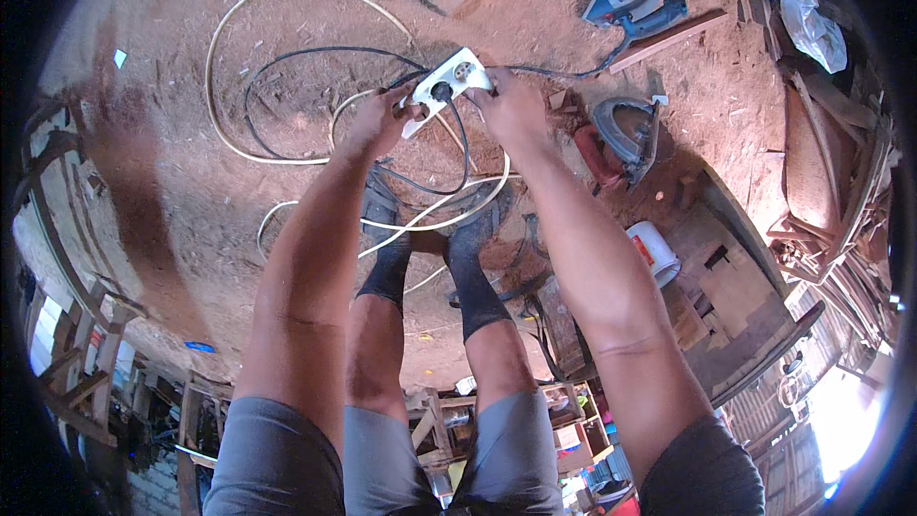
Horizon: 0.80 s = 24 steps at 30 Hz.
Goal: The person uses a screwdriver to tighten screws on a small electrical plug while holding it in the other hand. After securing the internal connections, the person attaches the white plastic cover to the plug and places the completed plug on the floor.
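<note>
A white power strip (pixel 431 111) is held above the dirt floor, tilted up to the right. My left hand (pixel 382 122) is closed around its lower left end, where a black cable also passes. My right hand (pixel 513 111) grips its upper right end; whether a cable is also between those fingers cannot be made out. One black plug (pixel 440 92) sits in a middle socket, its cord hanging in a loop below. At the upper right end a round socket (pixel 463 71) shows bare.
A cream cable (pixel 212 67) lies in loops around my feet. To the right are a blue power tool (pixel 638 5) beside a wood strip (pixel 669 40), a grey-and-red circular saw (pixel 626 139), a white bucket (pixel 655 253) and plywood (pixel 731 291). Scrap wood lines the far right.
</note>
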Each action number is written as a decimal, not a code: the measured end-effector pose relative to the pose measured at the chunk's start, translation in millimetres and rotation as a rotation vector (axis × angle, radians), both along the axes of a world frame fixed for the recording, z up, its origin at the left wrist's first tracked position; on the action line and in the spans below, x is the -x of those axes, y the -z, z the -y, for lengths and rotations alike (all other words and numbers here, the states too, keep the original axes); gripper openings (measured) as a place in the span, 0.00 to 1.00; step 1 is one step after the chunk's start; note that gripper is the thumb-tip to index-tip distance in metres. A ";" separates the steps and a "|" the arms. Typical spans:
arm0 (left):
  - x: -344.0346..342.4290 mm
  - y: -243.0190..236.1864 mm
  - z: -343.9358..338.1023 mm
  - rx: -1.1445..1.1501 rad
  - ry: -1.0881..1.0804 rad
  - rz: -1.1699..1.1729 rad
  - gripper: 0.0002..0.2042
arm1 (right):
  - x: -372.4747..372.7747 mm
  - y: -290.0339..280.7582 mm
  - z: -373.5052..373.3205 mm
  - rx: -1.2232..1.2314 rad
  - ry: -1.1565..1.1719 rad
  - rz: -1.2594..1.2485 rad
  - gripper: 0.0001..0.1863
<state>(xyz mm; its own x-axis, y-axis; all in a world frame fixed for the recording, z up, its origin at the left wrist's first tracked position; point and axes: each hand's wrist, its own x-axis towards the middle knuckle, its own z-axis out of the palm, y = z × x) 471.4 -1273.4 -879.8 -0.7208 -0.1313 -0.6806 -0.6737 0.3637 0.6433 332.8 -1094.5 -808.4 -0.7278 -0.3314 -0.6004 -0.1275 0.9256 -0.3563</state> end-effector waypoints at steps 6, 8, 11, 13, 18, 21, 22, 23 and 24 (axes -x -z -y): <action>-12.8 16.0 -8.1 0.081 -0.037 -0.067 0.25 | -5.4 22.7 18.9 -0.046 -0.155 -0.072 0.20; -12.5 11.9 -11.0 0.102 -0.046 -0.050 0.25 | -10.0 22.0 25.6 -0.099 -0.228 -0.116 0.17; -20.4 20.6 -13.0 0.211 -0.051 -0.186 0.23 | -6.2 7.6 33.8 -0.149 -0.333 -0.067 0.15; -23.8 16.8 -13.7 0.286 -0.037 -0.163 0.20 | -3.9 3.5 37.1 -0.177 -0.440 -0.018 0.15; -20.0 6.5 -11.5 0.270 -0.061 -0.178 0.19 | 14.6 7.3 50.6 -0.264 -0.655 0.075 0.14; -14.1 0.1 -13.3 0.327 -0.003 -0.146 0.19 | 16.7 16.7 49.3 -0.334 -0.536 0.028 0.16; -14.1 -4.9 -12.4 0.392 -0.047 -0.140 0.18 | 15.5 21.2 49.8 -0.328 -0.538 0.019 0.16; -15.0 -13.9 -14.2 0.456 -0.092 -0.134 0.18 | 14.2 26.2 49.5 -0.324 -0.539 0.009 0.15; -14.1 -22.1 -18.2 0.519 -0.138 -0.137 0.18 | 17.1 28.3 51.2 -0.321 -0.538 -0.008 0.15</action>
